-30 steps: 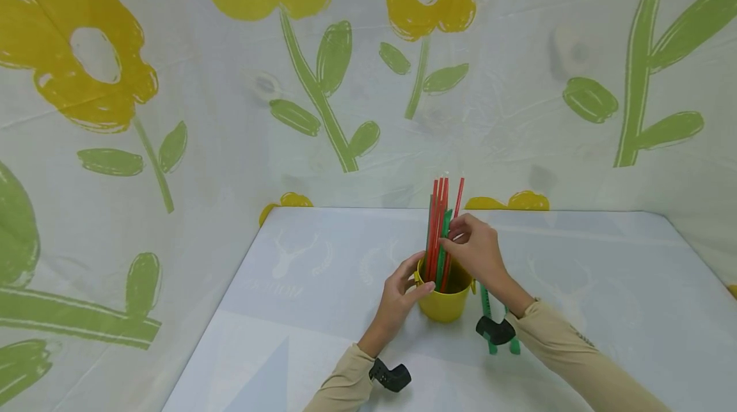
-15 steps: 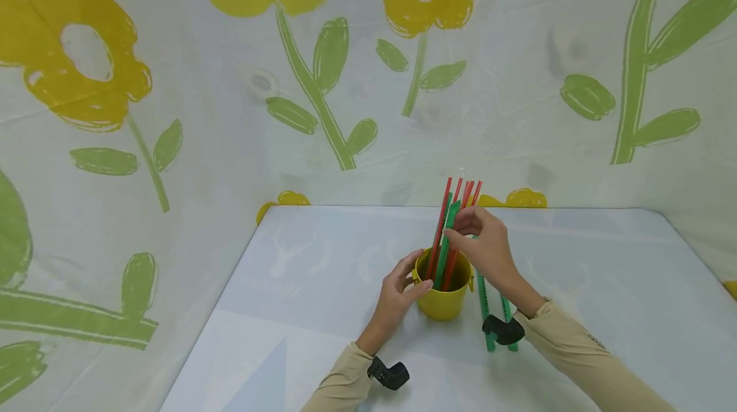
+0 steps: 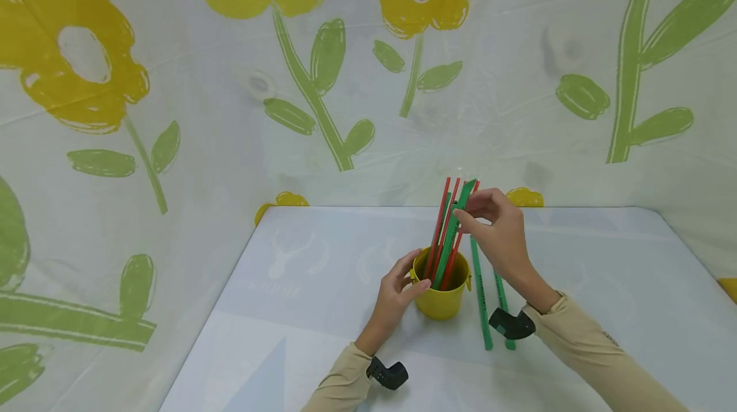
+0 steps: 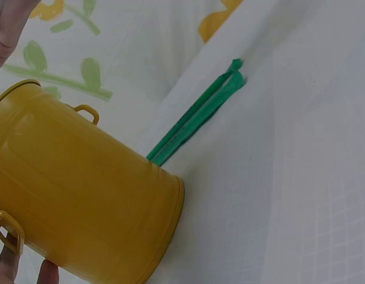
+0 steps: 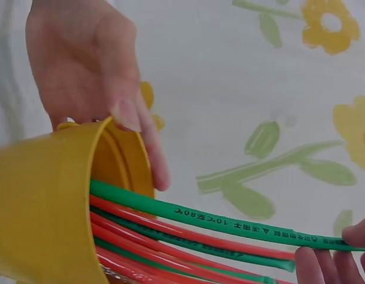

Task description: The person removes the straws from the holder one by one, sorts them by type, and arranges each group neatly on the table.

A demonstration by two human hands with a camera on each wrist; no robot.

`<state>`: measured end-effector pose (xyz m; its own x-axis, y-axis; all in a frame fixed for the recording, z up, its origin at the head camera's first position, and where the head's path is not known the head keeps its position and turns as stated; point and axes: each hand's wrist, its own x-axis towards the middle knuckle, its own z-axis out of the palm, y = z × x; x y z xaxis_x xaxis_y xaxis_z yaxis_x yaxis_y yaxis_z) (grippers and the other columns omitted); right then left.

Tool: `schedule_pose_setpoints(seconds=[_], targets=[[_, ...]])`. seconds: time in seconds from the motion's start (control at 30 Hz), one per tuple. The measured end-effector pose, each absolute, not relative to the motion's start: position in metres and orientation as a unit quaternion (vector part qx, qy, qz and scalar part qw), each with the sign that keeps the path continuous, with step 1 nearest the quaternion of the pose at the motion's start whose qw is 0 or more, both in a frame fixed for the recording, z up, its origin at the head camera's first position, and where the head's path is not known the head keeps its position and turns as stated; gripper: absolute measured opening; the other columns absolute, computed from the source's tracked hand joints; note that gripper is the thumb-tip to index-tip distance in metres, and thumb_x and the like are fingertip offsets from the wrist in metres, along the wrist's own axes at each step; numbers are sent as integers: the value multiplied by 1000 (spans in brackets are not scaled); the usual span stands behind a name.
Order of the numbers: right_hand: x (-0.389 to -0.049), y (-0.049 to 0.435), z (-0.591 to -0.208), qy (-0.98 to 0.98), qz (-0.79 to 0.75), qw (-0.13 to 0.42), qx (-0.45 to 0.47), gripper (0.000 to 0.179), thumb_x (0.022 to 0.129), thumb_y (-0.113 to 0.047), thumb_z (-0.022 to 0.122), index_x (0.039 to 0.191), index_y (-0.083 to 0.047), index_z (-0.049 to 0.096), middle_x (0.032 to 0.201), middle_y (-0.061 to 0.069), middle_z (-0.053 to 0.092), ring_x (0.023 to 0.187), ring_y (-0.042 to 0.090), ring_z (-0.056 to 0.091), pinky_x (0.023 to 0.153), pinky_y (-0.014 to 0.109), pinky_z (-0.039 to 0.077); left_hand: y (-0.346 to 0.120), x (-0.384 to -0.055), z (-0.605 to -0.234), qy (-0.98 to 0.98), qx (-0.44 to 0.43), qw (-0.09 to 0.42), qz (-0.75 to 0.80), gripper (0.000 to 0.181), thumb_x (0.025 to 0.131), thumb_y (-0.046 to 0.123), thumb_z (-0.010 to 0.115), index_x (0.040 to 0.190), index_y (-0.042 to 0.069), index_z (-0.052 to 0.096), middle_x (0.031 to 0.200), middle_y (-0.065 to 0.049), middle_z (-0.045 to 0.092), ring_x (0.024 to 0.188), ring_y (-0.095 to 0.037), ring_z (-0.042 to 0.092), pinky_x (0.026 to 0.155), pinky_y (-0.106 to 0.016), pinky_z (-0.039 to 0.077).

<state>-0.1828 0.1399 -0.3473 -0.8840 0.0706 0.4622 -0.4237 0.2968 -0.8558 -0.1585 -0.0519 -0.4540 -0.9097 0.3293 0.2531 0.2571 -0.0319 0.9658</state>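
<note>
A small yellow bucket (image 3: pixel 440 305) stands on the table. My left hand (image 3: pixel 393 300) holds it at the left side, fingers around the outside and thumb at the rim. Several red straws (image 3: pixel 439 223) and some green-wrapped ones lean inside, their tops sticking out. With thumb and fingers, my right hand (image 3: pixel 502 233) pinches one green-wrapped straw (image 3: pixel 448 249) near its upper end. In the right wrist view, dark print shows along this green-wrapped straw (image 5: pixel 217 219), and its lower end is still inside the bucket.
Two green-wrapped straws (image 3: pixel 481 300) lie on the white table (image 3: pixel 322 309) to the right of the bucket, partly beneath my right forearm. Behind the table's far edge hangs a pale curtain (image 3: pixel 219 111) with printed yellow flowers.
My right hand has moved up and to the right, drawing the pinched green-wrapped straw higher out of the bucket. The other straws have shifted and fanned out. My left hand stays on the bucket.
</note>
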Motion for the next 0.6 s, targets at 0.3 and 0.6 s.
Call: schedule_pose_setpoints(seconds=[0.3, 0.6], targets=[[-189, 153, -340, -735, 620, 242, 129, 28, 84, -6, 70, 105, 5, 56, 90, 13, 62, 77, 13, 63, 62, 31, 55, -52, -159, -455, 692, 210, 21, 690, 54, 92, 6, 56, 142, -1, 38, 144, -11, 43, 131, -25, 40, 101, -47, 36], [-186, 167, -328, -736, 607, 272, 122, 26, 85, -5, 69, 106, 5, 57, 88, 9, 63, 74, 13, 63, 62, 25, 54, -50, -160, -457, 692, 214, 19, 689, 54, 92, 7, 56, 142, -1, 37, 144, -12, 42, 132, -23, 39, 102, -48, 35]])
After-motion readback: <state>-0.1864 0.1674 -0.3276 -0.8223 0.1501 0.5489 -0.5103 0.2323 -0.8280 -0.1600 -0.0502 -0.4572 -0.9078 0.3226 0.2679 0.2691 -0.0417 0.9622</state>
